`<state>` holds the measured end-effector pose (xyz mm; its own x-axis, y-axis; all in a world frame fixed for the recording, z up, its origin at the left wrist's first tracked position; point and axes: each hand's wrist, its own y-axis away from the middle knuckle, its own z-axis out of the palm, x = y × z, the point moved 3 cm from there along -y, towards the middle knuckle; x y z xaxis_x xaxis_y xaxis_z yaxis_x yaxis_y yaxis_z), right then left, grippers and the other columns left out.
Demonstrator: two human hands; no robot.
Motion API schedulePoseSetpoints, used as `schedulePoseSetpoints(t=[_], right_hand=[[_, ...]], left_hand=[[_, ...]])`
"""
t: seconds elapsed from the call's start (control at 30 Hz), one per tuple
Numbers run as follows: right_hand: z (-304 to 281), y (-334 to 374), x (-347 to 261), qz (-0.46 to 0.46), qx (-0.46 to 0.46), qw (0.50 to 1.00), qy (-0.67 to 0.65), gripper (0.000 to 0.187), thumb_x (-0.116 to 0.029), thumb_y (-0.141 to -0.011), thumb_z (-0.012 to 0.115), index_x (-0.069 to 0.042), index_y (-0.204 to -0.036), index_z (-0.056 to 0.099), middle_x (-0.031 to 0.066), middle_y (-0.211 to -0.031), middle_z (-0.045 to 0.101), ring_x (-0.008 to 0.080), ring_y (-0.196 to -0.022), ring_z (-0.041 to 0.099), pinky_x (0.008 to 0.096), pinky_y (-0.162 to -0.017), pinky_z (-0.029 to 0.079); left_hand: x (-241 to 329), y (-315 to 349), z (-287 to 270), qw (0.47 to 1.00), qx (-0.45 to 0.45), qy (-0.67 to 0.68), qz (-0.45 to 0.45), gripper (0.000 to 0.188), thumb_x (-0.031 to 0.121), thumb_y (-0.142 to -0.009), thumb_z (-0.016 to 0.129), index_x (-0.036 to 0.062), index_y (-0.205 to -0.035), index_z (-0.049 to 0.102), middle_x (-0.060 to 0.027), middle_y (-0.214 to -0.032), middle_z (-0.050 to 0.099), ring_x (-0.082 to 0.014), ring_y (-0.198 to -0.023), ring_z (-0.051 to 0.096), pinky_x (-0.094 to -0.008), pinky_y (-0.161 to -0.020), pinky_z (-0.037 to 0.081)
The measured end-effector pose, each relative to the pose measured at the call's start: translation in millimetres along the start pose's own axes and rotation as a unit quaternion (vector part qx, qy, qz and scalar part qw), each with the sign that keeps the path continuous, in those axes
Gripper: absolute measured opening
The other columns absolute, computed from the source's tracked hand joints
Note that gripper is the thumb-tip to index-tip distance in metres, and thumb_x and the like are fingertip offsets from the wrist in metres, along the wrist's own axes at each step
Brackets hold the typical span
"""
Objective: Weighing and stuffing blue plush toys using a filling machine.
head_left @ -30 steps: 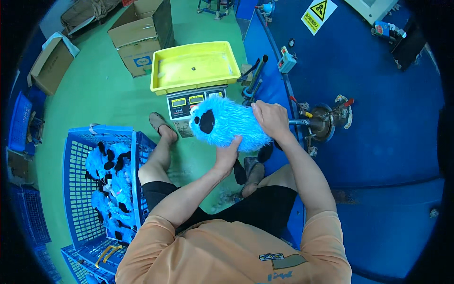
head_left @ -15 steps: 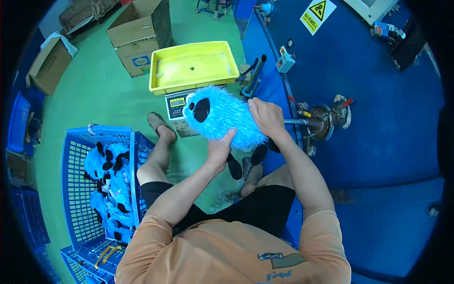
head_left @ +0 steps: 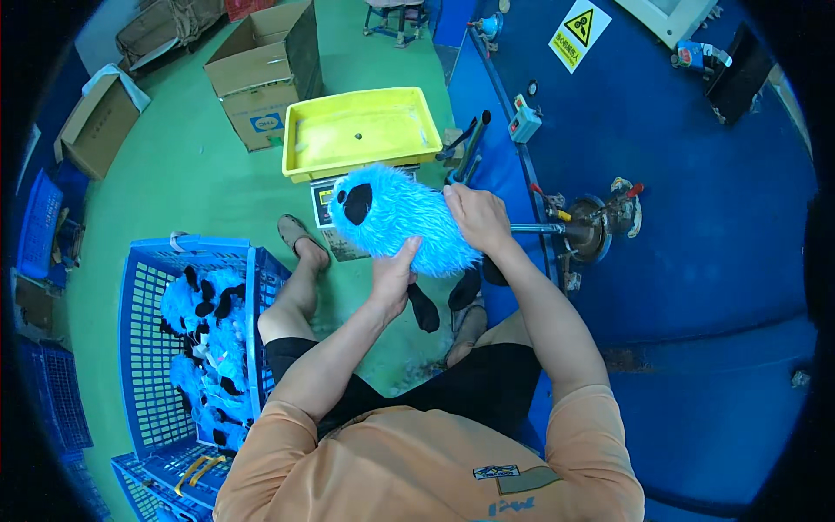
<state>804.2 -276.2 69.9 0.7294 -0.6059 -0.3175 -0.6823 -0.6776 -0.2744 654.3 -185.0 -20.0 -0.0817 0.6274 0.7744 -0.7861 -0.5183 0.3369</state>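
A furry bright-blue plush toy [head_left: 413,222] with a black patch and black dangling feet is held between my two hands, lying sideways with its patched end to the left. Around its near side my left hand [head_left: 396,274] is closed, thumb on top. My right hand [head_left: 477,217] grips the toy's right end, close to a slim metal tube [head_left: 535,228]. This tube juts out from a round metal fitting [head_left: 590,228] on the blue machine. Whether the tube reaches inside the toy is hidden by my right hand and wrist.
To my left stands a blue plastic basket [head_left: 142,348] with several blue-and-black plush toys [head_left: 226,335]. Ahead, a shallow yellow tray [head_left: 348,132] rests on a scale [head_left: 323,197]. Cardboard boxes [head_left: 254,109] stand farther off. The blue machine panel [head_left: 696,235] fills the right side.
Both hands have shifted the plush toy slightly left and turned it a little, so less of its white eye shows. My grip stays the same, and the whole view has moved slightly.
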Motion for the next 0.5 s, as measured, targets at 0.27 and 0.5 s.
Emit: schedulePoseSetpoints(t=[0.27,0.5], right_hand=[[11,-8,-3,0.013,-0.015,0.999,-0.030,0.040,-0.037,-0.102,0.042,-0.005,-0.092,0.064,0.0230,-0.083,0.070,0.0480,-0.076,0.064,0.0558,-0.067,0.048],[2,-1,34,0.026,-0.009,0.998,-0.056,0.041,-0.043,-0.102,0.042,-0.009,-0.103,0.065,0.0186,-0.089,0.071,0.0464,-0.078,0.063,0.0538,-0.068,0.047]], left_hand=[[19,6,2,1.000,0.011,-0.008,0.022,0.032,0.030,-0.091,0.073,0.0106,-0.113,0.060,0.0011,-0.088,0.062,-0.0059,-0.063,0.049,-0.0208,-0.051,0.032],[104,6,-19,0.990,0.085,-0.045,0.108,0.041,0.036,-0.093,0.070,0.0058,-0.118,0.059,-0.0033,-0.088,0.063,-0.0097,-0.060,0.050,-0.0213,-0.051,0.039]])
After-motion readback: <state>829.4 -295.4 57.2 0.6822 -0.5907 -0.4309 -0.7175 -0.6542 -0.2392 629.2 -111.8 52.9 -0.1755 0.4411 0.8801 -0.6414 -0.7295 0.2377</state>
